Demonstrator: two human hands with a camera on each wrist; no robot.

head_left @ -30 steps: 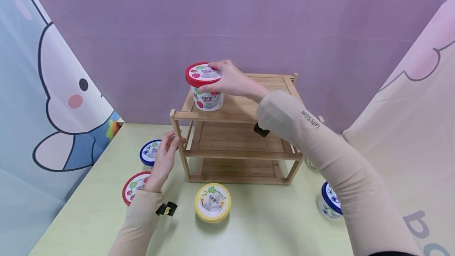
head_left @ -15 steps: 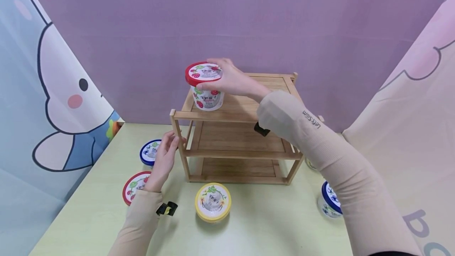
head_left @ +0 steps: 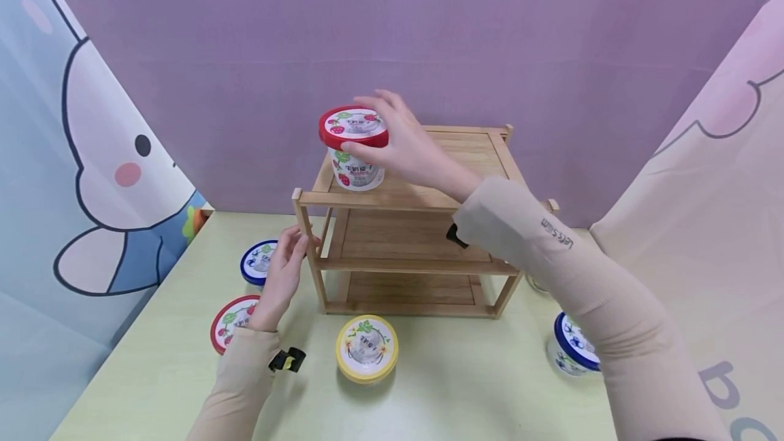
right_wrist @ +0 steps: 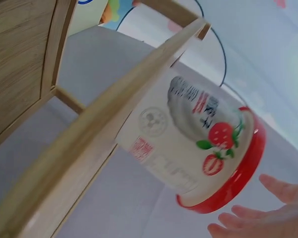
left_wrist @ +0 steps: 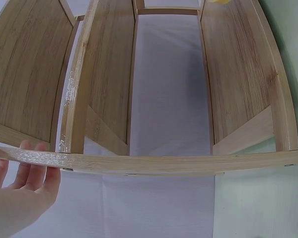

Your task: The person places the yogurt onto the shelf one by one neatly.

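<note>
A white tub with a red lid and strawberry print (head_left: 356, 172) stands upright at the left end of the top tier of a three-tier wooden shelf (head_left: 416, 265). My right hand (head_left: 410, 148) is spread at the tub's right side, thumb and fingers loosened around the lid. In the right wrist view, a gap shows between the fingertips (right_wrist: 270, 186) and the red lid. Lower down, my left hand (head_left: 286, 276) holds the shelf's front left post; the left wrist view shows its fingers (left_wrist: 36, 174) wrapped behind that wooden bar.
On the table, a yellow-lidded tub (head_left: 367, 352) stands before the shelf. Left of it are a blue-lidded tub (head_left: 256, 263) and another red-lidded tub (head_left: 229, 322). To the right is a blue-lidded tub (head_left: 572, 352), with one more tub (head_left: 535, 284) partly hidden behind my sleeve.
My right hand has loosened from the red-lidded tub and drawn slightly to the right, its fingers lifting off the lid. The tub stays in place, and the left hand has not moved.
</note>
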